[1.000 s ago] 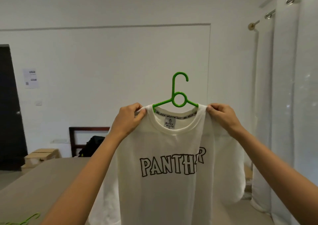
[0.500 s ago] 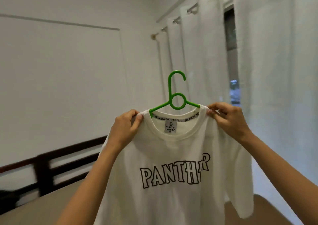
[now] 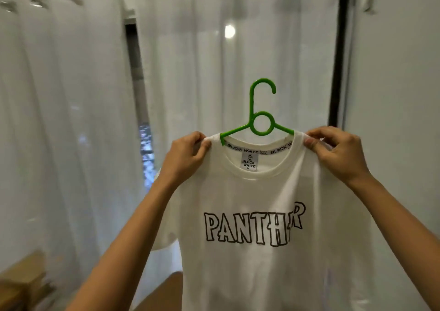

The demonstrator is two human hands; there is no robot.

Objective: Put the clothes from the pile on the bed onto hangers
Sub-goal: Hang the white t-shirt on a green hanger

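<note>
T-shirt pinched between left hand and right hand.

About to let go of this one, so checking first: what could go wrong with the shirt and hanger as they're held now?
1. The left hand and right hand pinch the white T-shirt at its shoulders; neither holds the green hanger, so it may tilt or drop through the neck.
2. The hanger's arm beside the left hand seems to end inside the collar, so that shoulder might slide off.

white curtains hang full height | dark window gap between panels | brown box lower left, blurred
</note>
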